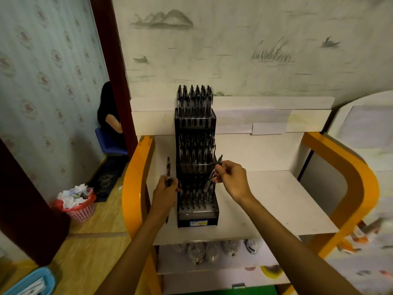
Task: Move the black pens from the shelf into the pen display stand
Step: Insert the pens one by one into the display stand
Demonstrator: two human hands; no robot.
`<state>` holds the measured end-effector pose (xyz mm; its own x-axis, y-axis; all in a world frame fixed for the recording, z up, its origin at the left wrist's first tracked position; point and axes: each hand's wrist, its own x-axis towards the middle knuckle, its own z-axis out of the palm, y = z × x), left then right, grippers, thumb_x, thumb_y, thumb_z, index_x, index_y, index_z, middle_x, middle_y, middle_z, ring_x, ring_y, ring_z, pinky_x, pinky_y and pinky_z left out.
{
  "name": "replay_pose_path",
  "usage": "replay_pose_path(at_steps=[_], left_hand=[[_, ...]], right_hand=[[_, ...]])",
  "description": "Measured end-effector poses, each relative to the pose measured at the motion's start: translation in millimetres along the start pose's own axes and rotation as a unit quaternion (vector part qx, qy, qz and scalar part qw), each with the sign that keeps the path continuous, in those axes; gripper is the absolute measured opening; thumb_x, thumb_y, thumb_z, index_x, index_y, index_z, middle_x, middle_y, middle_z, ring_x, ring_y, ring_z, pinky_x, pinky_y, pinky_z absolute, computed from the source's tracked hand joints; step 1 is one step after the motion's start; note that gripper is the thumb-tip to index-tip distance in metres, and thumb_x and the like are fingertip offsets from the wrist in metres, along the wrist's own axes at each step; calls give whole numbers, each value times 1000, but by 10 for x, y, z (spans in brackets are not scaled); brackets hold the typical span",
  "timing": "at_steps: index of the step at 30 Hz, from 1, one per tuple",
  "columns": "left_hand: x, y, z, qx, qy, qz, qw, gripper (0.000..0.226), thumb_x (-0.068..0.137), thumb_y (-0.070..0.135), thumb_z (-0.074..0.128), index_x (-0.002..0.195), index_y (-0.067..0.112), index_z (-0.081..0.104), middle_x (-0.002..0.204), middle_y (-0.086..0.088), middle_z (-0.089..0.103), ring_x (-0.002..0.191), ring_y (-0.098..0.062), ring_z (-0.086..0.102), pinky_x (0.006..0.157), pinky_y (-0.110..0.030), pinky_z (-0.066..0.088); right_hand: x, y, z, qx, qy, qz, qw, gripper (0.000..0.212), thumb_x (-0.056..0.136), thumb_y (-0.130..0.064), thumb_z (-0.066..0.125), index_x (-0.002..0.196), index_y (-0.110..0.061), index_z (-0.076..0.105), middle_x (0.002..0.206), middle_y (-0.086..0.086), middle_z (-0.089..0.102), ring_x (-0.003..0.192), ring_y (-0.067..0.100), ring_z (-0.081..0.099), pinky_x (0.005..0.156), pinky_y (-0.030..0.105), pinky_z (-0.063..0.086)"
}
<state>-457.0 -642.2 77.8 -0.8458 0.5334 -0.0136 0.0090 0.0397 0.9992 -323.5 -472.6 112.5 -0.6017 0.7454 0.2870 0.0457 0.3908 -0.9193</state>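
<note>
While both my arms reach forward over the white shelf with orange curved side rails [276, 199], the tall black tiered plastic pen display stand [196, 218] stands upright on it, its back against the white rear panel. My left hand [164, 191] is curled round one slim black pen [168, 167], held nearly upright just left of the stand; the pen's top sticks up above my fist. My right hand [232, 179] pinches a second black pen [213, 172] between thumb and fingers. This pen is tilted, lower end pointing down into the stand's bottom tier, upper end level with the middle tier's front edge. Whether its tip already sits in a slot I cannot tell. Upper and middle tiers look full of black pens; the bottom tier holds a row too. Left of the shelf, on the wooden floor, a pink plastic basket [81, 211] holds crumpled paper.
</note>
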Motion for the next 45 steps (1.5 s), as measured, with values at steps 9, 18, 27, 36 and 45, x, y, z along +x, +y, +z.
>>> replay_pose_path(at_steps=[9, 18, 27, 36, 45], left_hand=[[-149, 106, -118, -30, -16, 112, 993, 17, 104, 29, 50, 93, 18, 57, 64, 5, 60, 49, -5, 47, 44, -17, 39], [-143, 146, -151, 15, 1, 153, 988, 16, 103, 37, 51, 97, 30, 64, 56, 14, 50, 50, 2, 46, 46, -15, 40], [-161, 87, -126, -3, -62, 94, 994, 13, 103, 28, 52, 93, 20, 56, 58, 12, 52, 49, -1, 46, 46, -17, 39], [-104, 26, -76, 39, -43, 120, 991, 17, 100, 29, 56, 106, 16, 66, 67, 20, 63, 59, 3, 55, 58, -18, 41], [-104, 1, -62, 58, -29, 173, 983, 14, 93, 11, 67, 91, 22, 60, 82, 12, 66, 79, 7, 62, 70, -6, 47]], right_hand=[[-24, 299, 24, -225, -33, -69, 971, 23, 100, -24, 58, 91, -8, 72, 79, 5, 72, 72, 18, 68, 75, 42, 57], [-33, 357, 112, -279, -61, -44, 957, 25, 98, -26, 61, 83, -9, 72, 75, 5, 70, 68, 15, 61, 68, 27, 47], [-154, 533, 128, -305, -97, -8, 947, 41, 99, -29, 59, 71, 1, 67, 69, 15, 67, 67, 25, 63, 69, 38, 50], [-166, 359, 161, -210, -72, -3, 975, 33, 92, -23, 69, 65, -6, 74, 61, 7, 70, 62, 18, 69, 77, 29, 57], [-171, -264, 375, 158, -120, 67, 978, 24, 88, -27, 73, 100, -6, 75, 87, 9, 77, 79, 26, 75, 68, 28, 60]])
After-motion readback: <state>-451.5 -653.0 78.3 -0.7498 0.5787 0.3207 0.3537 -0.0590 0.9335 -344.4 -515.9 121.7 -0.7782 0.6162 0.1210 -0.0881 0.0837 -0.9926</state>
